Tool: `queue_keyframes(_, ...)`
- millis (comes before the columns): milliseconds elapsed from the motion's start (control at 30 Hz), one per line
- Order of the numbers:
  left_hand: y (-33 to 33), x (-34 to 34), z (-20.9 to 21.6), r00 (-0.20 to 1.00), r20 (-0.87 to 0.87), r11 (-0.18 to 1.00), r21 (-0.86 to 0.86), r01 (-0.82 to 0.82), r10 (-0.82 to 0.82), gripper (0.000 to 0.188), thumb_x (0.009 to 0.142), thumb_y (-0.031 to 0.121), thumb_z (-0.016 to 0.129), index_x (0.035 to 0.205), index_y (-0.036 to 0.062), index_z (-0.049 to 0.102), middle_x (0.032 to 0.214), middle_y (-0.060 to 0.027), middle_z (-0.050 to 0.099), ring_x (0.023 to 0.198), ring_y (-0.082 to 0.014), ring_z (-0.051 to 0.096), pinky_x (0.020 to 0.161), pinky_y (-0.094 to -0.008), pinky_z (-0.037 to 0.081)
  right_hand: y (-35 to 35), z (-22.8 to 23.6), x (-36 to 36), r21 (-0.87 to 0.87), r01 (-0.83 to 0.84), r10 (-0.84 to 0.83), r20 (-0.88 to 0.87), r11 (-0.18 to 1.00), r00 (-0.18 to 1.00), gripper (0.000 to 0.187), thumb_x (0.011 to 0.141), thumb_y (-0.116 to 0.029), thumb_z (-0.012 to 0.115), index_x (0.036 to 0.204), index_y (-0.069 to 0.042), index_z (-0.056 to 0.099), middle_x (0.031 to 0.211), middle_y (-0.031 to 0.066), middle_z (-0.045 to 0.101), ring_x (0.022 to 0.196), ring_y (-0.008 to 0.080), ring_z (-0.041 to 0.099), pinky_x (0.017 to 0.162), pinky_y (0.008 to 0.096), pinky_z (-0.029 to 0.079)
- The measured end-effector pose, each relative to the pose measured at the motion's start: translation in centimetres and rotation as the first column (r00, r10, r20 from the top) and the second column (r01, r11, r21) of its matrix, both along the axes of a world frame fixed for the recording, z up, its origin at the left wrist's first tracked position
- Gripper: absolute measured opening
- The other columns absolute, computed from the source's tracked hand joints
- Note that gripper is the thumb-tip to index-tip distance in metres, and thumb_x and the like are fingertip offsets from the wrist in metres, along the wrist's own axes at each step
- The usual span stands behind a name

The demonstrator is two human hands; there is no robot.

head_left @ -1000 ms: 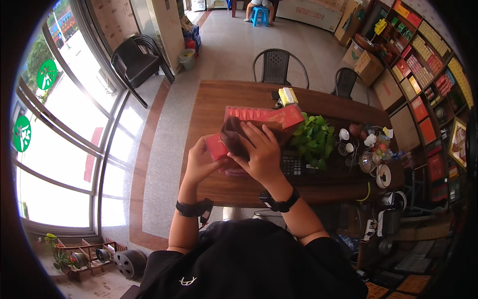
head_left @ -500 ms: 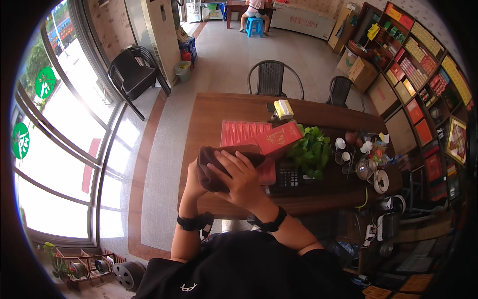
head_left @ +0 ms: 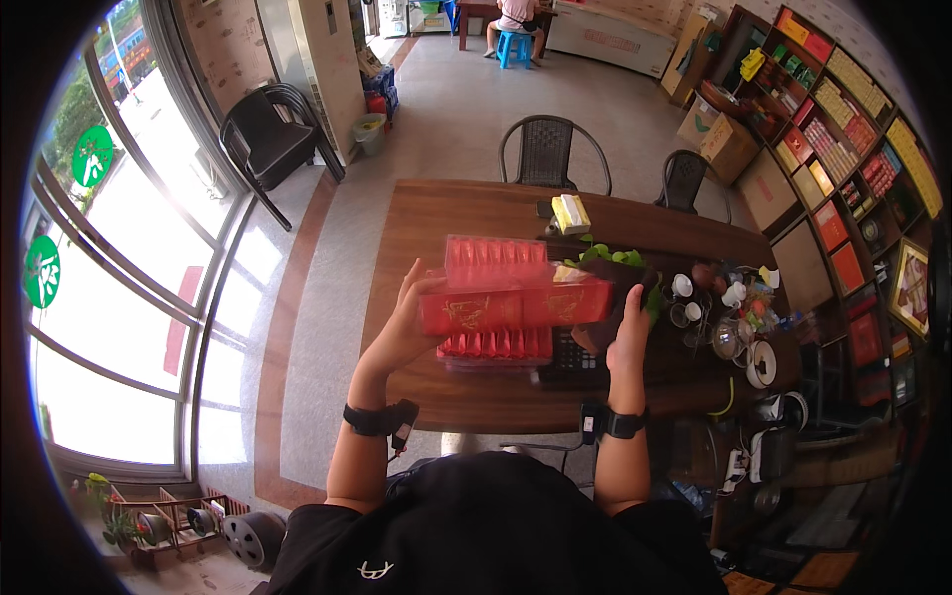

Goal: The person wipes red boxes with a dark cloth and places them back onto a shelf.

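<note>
A long red gift box (head_left: 516, 305), smeared by motion, is level above the table in front of me. My left hand (head_left: 400, 332) grips its left end, with one finger pointing up past the edge. At the box's right end my right hand (head_left: 629, 332) holds a dark brown cloth (head_left: 623, 283); most of its fingers are hidden behind the cloth. Behind and below the box lie clear-topped trays of red packets (head_left: 495, 347) on the brown table (head_left: 416, 223).
A black calculator (head_left: 575, 359) lies under my right hand, and a green plant (head_left: 603, 253) stands behind the cloth. Glassware and white cups (head_left: 684, 286) crowd the table's right side. A yellow tissue pack (head_left: 570, 214) lies farther back, before a black chair (head_left: 548, 154).
Both hands were together on the brown cloth, with the box slanting behind them. They have parted: the left now holds the box, the right has carried the cloth rightward. The box has levelled.
</note>
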State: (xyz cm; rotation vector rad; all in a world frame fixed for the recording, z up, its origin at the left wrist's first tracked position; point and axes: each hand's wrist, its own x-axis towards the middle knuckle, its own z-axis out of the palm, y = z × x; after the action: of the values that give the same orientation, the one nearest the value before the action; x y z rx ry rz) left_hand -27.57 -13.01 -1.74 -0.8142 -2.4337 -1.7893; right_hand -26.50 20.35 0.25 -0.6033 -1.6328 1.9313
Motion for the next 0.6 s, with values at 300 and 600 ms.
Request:
queue_keyframes(300,4.8,4.4,-8.2,0.683,0.675,0.446,0.720,-0.531,-0.278,0.061,0.096,0.039,0.056,0.145,0.0082,0.038,0.144,-0.0119,0.049,0.130,-0.0283,0.049,0.104,-0.0468,0.043,0.4,-5.0,2.2,0.147,-0.250,0.212,0.237,0.957,0.948,0.048,0.096,-0.035,0.064,0.126,0.002,0.060,0.132,0.0100,0.060,0.121,0.0238,0.056,0.099,0.0320,0.043)
queue_keyframes(600,5.9,6.5,-13.3,0.625,0.747,0.490,0.642,-0.590,-0.225,0.052,0.101,0.042,0.047,0.137,0.0055,0.048,0.133,-0.0116,0.058,0.122,-0.0251,0.056,0.103,-0.0428,0.045,-11.8,-9.1,6.0,0.920,-0.388,0.415,0.372,-0.049,0.830,0.060,0.087,-0.045,0.063,0.137,-0.013,0.055,0.151,0.0165,0.040,0.141,0.0349,0.034,0.108,0.0675,0.025)
